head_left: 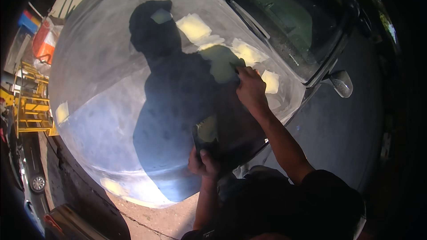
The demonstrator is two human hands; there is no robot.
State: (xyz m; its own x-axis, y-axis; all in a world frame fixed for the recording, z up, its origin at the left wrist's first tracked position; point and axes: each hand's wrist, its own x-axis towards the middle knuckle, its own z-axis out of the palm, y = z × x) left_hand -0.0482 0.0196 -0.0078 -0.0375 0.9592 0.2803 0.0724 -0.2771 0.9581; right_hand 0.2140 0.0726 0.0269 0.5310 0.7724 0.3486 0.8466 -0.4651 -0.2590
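My left hand (203, 163) grips the lower end of a dark flat board (195, 134) with a smear of pale yellow body filler (207, 129) on it. The board is held over the near part of a sanded grey car hood (100, 73). Farther up, my right hand (251, 88) is closed, fingertips at a yellowish filler patch (222, 64) near the windshield side. Something dark shows at those fingertips; whether it is a spreader or shadow I cannot make out. Brighter filler patches (194, 27) lie close by, with another patch (270, 81) right of the hand.
My shadow falls across the hood's middle. Windshield (284, 22), wiper (240, 9) and side mirror (341, 83) lie to the right. At the left stand a yellow metal rack (33, 102), an orange-and-white bag (46, 40) and a parked car (35, 175). Concrete floor (153, 218) shows below.
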